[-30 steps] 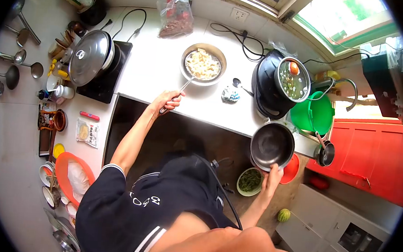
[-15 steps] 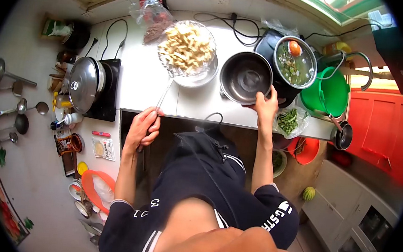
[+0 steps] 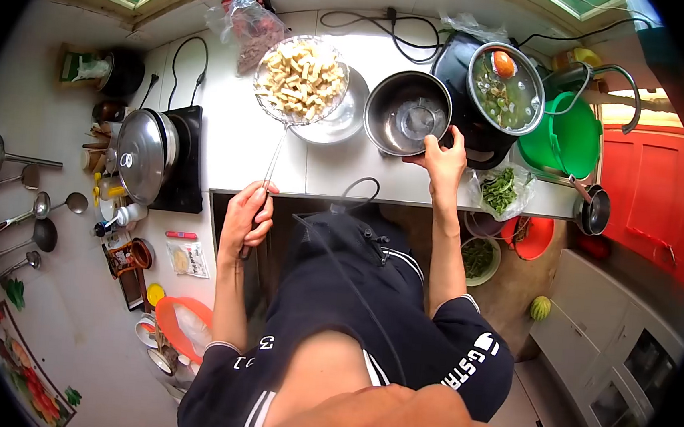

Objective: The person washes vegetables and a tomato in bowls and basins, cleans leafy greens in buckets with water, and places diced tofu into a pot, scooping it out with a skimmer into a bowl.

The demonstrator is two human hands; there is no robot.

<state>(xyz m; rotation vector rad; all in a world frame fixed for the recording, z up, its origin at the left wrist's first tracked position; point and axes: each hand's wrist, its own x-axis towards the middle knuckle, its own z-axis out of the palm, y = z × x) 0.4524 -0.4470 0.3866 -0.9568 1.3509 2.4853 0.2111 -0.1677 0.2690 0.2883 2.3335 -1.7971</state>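
My left hand (image 3: 248, 221) is closed round the handle of a wire strainer (image 3: 276, 150). Pale cut pieces of food (image 3: 303, 80) fill the strainer, which is held above and to the left of a shallow metal bowl (image 3: 341, 117), partly covering it. With fingers and thumb, my right hand (image 3: 443, 159) grips the near right rim of a dark metal pot (image 3: 389, 125). A little clear liquid or shine shows at the pot's bottom. Right of the pot stands a metal bowl of liquid (image 3: 506, 90) with an orange-red round item and greenish bits in it.
A lidded pan (image 3: 144, 156) sits on a black cooktop (image 3: 186, 189) at the left. Leafy greens in a plastic bag (image 3: 501, 189) lie near the counter's right edge, by a green bucket (image 3: 566, 147). A bag of brownish food (image 3: 257, 42) and cords (image 3: 373, 25) lie at the back.
The strainer has shifted left relative to the metal bowl, uncovering more of it. The dark pot, in my right hand, has moved slightly left and now tilts differently. The whole view has shifted a little.
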